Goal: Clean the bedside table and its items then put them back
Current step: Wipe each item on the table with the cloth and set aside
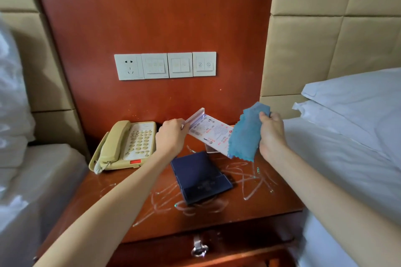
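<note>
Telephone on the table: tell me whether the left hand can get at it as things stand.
Probably not yet: the telephone lies uncovered just beside the left hand, but that grip is occupied holding the printed card.

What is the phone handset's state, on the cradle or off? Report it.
On the cradle: the handset lies seated along the left side of the beige telephone on the bedside table, untouched.

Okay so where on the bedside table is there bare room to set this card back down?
Bare patches on the bedside table: front left, between the telephone and the front edge, and right of the dark folder. The back middle is crowded, where both hands work the card.
</note>
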The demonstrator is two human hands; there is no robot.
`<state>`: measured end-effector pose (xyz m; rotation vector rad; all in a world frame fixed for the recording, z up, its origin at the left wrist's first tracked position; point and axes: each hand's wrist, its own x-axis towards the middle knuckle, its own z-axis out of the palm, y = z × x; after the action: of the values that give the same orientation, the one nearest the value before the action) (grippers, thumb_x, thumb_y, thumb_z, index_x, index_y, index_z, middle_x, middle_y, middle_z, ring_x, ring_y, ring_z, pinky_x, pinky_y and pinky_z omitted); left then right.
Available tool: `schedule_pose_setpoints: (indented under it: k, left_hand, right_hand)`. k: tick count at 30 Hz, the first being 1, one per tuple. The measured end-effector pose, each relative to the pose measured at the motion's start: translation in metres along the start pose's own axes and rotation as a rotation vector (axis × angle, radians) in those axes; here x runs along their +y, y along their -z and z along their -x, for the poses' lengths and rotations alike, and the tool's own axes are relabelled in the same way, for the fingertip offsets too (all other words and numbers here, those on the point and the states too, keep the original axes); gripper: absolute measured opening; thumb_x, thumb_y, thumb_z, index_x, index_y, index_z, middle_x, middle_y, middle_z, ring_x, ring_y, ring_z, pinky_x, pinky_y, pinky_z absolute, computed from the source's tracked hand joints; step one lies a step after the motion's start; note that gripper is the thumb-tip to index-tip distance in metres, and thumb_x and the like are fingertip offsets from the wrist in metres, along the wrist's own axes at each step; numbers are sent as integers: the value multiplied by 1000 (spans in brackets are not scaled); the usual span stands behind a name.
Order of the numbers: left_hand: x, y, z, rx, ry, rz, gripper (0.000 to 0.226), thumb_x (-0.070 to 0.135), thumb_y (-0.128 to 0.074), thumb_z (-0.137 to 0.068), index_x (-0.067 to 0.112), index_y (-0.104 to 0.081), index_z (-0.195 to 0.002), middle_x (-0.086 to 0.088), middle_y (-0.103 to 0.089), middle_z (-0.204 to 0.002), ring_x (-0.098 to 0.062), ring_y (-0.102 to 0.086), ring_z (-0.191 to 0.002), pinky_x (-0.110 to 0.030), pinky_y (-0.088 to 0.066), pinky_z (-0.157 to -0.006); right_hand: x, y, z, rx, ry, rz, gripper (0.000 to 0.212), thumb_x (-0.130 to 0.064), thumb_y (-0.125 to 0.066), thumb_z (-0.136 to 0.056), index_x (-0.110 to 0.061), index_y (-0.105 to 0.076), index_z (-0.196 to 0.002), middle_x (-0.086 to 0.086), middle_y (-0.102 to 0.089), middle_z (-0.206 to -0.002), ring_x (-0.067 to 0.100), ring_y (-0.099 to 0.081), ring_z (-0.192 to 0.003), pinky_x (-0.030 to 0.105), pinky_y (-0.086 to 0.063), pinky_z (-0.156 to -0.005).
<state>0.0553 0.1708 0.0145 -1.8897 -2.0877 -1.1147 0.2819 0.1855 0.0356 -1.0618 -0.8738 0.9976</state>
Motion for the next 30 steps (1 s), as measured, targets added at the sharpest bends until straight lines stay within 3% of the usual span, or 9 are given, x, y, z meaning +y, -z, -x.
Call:
schedule_pose_setpoints:
  k: [4, 8, 12, 16, 18, 21, 23, 26, 30]
  left_hand:
    - [11, 37, 14, 52, -127, -46, 30, 34, -46, -96, 19, -69, -108, -13, -72, -94, -34, -64, -82, -42, -54, -67]
    - [13, 73, 38, 107, -212, -106, 31, 37, -45, -97, 19, -69, -105, -9, -73, -85, -30, -65, -71, -40, -54, -58]
    - [-3, 110, 57, 155, -183, -120, 28, 37, -47, -95, 21, -71, -97, -6, -71, -72, -28, -61, -61, -38, -51, -53]
    - [-37, 136, 70, 187, -80, -79, 24, 30, -52, -94, 18, -72, -101, -8, -70, -77, -32, -62, -69, -41, -52, -61]
    - [-53, 142, 78, 209, -35, -40, 24, 30, -53, -94, 16, -71, -101, -8, -71, -78, -34, -62, -69, -44, -52, -63]
    - [-73, 146, 90, 234, 12, -25, 24, 31, -55, -93, 15, -72, -88, -7, -69, -68, -32, -59, -63, -42, -49, -61]
    - [-85, 145, 99, 239, 52, 42, 22, 29, -57, -92, 16, -72, -81, -4, -65, -60, -29, -56, -58, -38, -46, -57]
    - [-102, 141, 117, 252, 77, 106, 21, 29, -58, -92, 19, -73, -82, 1, -67, -60, -25, -57, -55, -34, -42, -55]
    - [-116, 142, 135, 256, 77, 156, 17, 30, -58, -92, 27, -75, -95, 9, -67, -61, -17, -60, -52, -31, -45, -50]
  right_hand:
    - [-24, -27, 12, -63, 212, 184, 7, -30, -44, -96, -23, -42, -99, 12, -62, -103, 35, -62, -97, 50, -53, -85]
    - [-27, -63, 51, -248, 435, 373, 4, -30, -45, -97, -26, -44, -98, -9, -56, -82, 12, -57, -74, 16, -46, -54]
    - [-11, -94, 100, -498, 566, 513, 7, -24, -40, -100, -22, -46, -104, 0, -58, -85, 12, -51, -64, 27, -39, -50]
    - [-1, -111, 129, -704, 643, 662, 16, -23, -40, -100, -21, -50, -112, -1, -59, -96, 9, -50, -74, 15, -32, -50]
    - [3, -116, 144, -829, 697, 709, 18, -22, -41, -100, -20, -52, -114, -4, -59, -98, 7, -53, -78, 12, -38, -55]
    - [13, -119, 162, -969, 773, 759, 26, -25, -45, -97, -21, -52, -122, -5, -60, -122, 11, -54, -110, 20, -43, -88]
    - [20, -119, 166, -1036, 841, 859, 36, -28, -42, -98, -24, -47, -133, -7, -47, -142, 8, -38, -132, 25, -28, -108]
    - [30, -116, 160, -1077, 875, 1035, 44, -28, -31, -102, -25, -32, -146, -8, -25, -156, 6, -16, -144, 18, -9, -112]
    - [44, -114, 156, -999, 605, 1042, 49, -35, -31, -102, -30, -21, -149, -10, -10, -160, 9, -12, -145, 25, -15, -112]
